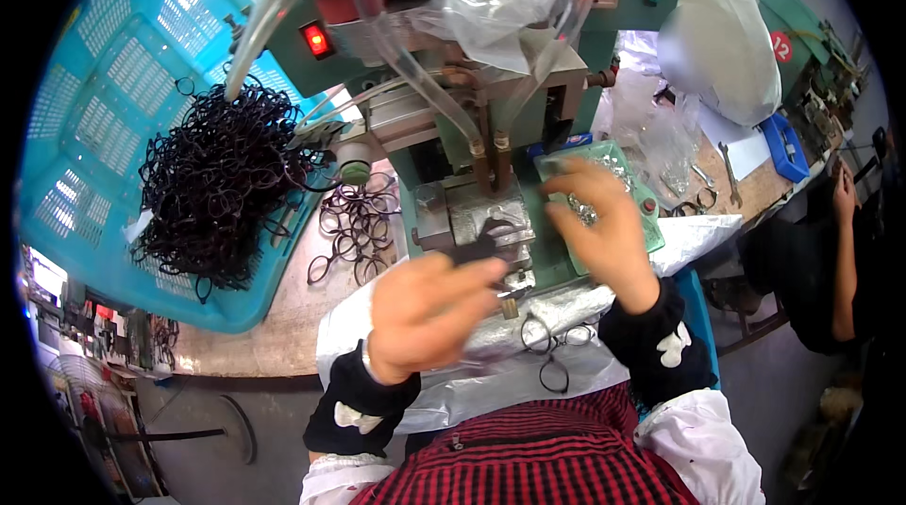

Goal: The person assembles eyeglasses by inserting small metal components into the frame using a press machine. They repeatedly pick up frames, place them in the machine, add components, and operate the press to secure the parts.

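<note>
My left hand (422, 314) reaches in at the metal fixture (491, 218) of a green bench machine. Its fingers are bent around a dark piece (477, 246), blurred and partly covered, whose kind I cannot make out. My right hand (609, 231) hovers above a green tray (649, 239) of small shiny metal parts (581, 210). Thumb and forefinger point left and stand apart, smeared at the tips, with nothing visible between them. In front of the fixture, several round dark eyeglass frames (554, 375) rest on silvery sheeting (453, 403).
A turquoise basket (71, 137) at the left holds a heap of dark eyeglass frames (222, 189); more frames (363, 217) lie beside it. Clear tubes (415, 66) hang above the fixture. A wrench (729, 175) and blue box (785, 148) sit right. Another person's arm (843, 250) shows far right.
</note>
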Demonstrator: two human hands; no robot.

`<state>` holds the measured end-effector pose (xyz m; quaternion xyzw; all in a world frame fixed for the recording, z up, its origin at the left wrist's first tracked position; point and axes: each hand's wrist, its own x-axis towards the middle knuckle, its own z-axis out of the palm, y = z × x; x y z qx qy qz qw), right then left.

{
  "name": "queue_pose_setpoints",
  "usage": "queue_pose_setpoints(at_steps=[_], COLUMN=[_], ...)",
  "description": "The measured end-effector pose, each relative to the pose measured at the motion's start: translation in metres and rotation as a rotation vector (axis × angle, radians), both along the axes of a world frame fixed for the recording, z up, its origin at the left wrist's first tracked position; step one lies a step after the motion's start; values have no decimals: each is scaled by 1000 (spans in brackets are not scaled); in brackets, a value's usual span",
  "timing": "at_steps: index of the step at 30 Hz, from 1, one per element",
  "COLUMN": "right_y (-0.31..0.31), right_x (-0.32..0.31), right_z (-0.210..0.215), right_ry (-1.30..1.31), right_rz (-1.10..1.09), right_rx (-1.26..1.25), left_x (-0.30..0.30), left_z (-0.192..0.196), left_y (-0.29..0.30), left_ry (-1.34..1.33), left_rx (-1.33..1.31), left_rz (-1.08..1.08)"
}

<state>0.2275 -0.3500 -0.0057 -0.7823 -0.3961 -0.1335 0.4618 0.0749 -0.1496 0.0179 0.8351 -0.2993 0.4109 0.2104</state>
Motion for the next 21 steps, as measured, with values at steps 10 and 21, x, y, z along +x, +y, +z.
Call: queue_pose_setpoints(at_steps=[10, 21], right_y=[-30, -53], right_x=[39, 34], right_z=[-77, -97], right_ry=[-244, 628], right_rz=[-366, -176], right_rx=[-153, 736], left_x=[21, -109], left_z=[-15, 4], left_y=[-15, 19], left_ry=[-149, -379], left_rx=[185, -314], left_rz=[-19, 884])
